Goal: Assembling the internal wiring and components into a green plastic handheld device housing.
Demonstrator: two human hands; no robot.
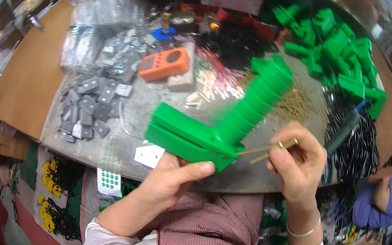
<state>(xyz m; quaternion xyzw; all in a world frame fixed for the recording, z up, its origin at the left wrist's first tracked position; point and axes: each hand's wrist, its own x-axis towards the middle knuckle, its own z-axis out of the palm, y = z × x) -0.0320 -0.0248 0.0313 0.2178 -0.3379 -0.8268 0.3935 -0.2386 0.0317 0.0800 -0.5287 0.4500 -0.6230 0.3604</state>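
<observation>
My left hand [175,175] grips the lower end of a green plastic tool housing [187,133], its thumb pressed on the near side. The housing is L-shaped: a slotted block points left and a ribbed handle slants up to the right. In my right hand [302,164], thumb and fingers pinch several long brass screws [289,144]. One slim brass shaft reaches from the fingers to the right end of the housing; whether its tip is inside cannot be seen. A pile of brass screws [293,105] lies just beyond my right hand.
Grey metal plates [92,101] cover the table's left. An orange handheld device [164,64] leans on a block behind the housing. Green housings [346,55] are heaped at the back right, above black cables [364,140]. A white sheet with green dots [109,182] hangs at the front edge.
</observation>
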